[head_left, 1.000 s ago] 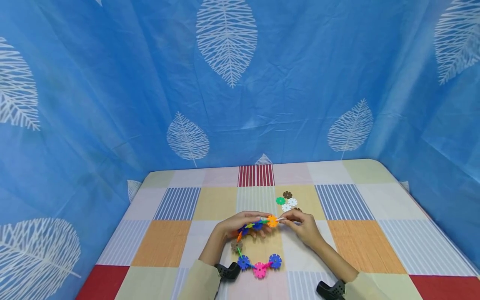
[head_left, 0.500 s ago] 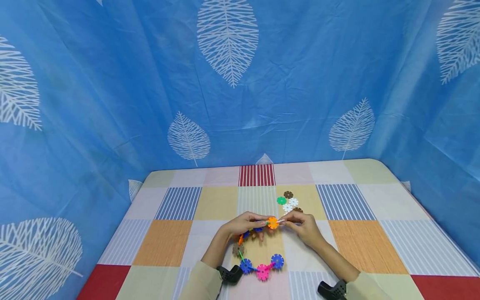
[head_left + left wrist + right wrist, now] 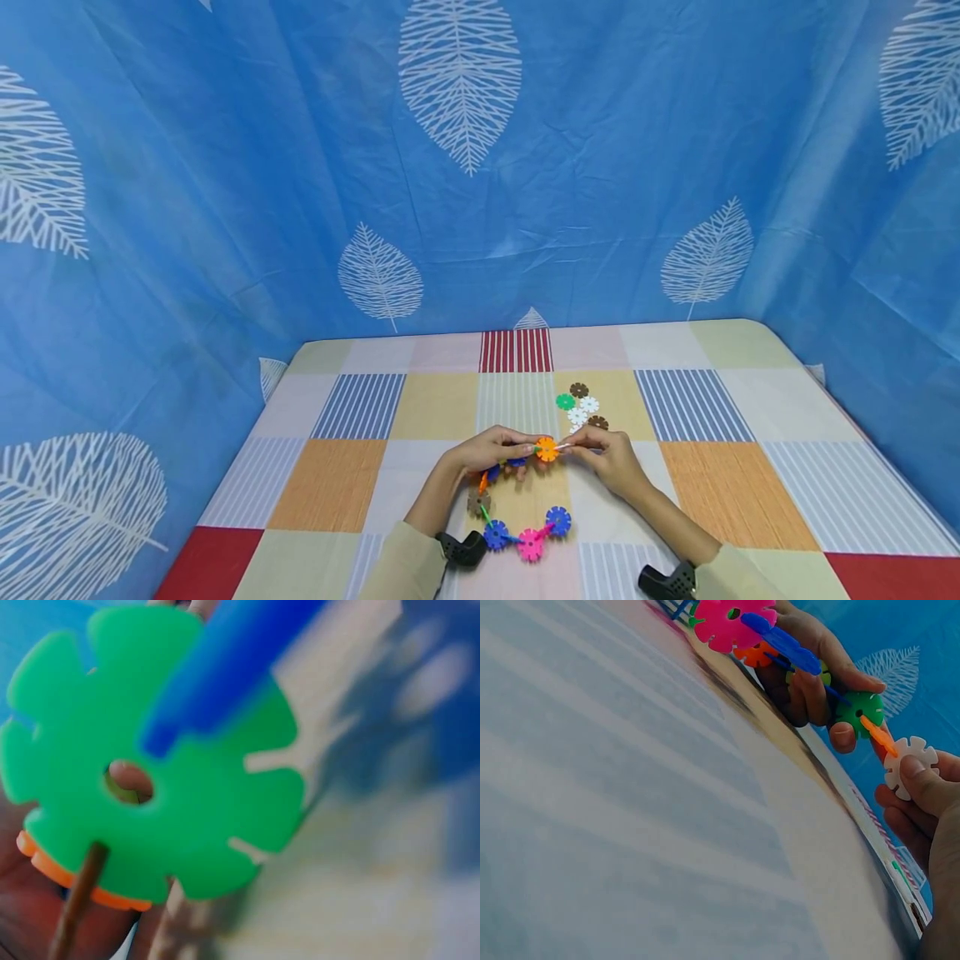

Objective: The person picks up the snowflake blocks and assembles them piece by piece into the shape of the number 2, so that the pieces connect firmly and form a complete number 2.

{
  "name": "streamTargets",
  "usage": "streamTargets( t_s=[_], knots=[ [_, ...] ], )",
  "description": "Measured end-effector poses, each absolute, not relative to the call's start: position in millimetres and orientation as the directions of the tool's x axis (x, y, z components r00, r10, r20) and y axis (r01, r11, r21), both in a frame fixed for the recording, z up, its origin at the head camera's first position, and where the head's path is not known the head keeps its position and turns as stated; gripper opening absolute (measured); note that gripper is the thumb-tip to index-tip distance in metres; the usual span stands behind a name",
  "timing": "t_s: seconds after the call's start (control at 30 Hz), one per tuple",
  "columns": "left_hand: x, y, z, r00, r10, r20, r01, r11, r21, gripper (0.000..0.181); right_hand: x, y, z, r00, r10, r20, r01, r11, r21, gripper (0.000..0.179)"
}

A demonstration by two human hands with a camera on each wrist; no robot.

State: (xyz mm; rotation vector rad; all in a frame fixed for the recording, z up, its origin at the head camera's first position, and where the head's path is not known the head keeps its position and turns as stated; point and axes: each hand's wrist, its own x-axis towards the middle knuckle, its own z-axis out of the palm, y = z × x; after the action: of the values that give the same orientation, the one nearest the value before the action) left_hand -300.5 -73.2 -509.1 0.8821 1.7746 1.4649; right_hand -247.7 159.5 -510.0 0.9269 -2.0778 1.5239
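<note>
A curved chain of colourful notched interlocking discs hangs between and below the hands. My left hand [image 3: 487, 450] pinches a green disc [image 3: 853, 714] of the chain between thumb and fingers. Slotted to that green disc is an orange disc [image 3: 547, 450]. My right hand [image 3: 609, 458] pinches a white disc [image 3: 911, 766] by thumb and fingers, its edge meeting the orange disc; how deep they are slotted cannot be told. The chain's lower part has a pink disc [image 3: 530, 545] and a blue disc [image 3: 558, 521] at its free end. Another green disc [image 3: 202, 787] fills much of the left wrist view.
Beyond the right hand, loose discs lie on the patchwork tablecloth [image 3: 712, 467]: a green one [image 3: 566, 402], a brown one [image 3: 579, 390] and several others, some partly hidden by the hand. A blue leaf-patterned curtain [image 3: 585, 167] surrounds the table's back and sides.
My left thumb and fingers have shifted along the chain to grip right beside the orange disc. The right hand keeps its hold on the white disc. The chain's lower part swings slightly right.
</note>
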Motion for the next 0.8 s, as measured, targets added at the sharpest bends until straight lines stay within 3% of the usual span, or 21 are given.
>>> streamTargets(
  t_s=[0.2,0.43,0.7,0.8],
  knots=[
    [-300.3,-73.5,-509.1,-0.559,0.825,-0.081,0.092,0.159,0.983,0.037,-247.4,158.6,-510.2,-0.674,-0.277,0.684,-0.736,0.179,-0.653,0.019],
    [-299.6,-73.0,-508.7,-0.544,0.835,-0.080,0.053,0.129,0.990,0.037,-245.9,158.5,-506.9,-0.694,-0.288,0.660,-0.716,0.181,-0.674,0.010],
    [-299.0,-73.8,-509.6,-0.553,0.830,-0.073,0.059,0.127,0.990,0.043,-255.7,162.5,-519.7,-0.661,-0.303,0.687,-0.750,0.218,-0.625,0.022],
    [-300.1,-73.5,-511.2,-0.541,0.839,-0.061,0.067,0.115,0.991,0.045,-263.6,171.5,-529.8,-0.678,-0.317,0.663,-0.734,0.239,-0.636,0.027]
  ],
)
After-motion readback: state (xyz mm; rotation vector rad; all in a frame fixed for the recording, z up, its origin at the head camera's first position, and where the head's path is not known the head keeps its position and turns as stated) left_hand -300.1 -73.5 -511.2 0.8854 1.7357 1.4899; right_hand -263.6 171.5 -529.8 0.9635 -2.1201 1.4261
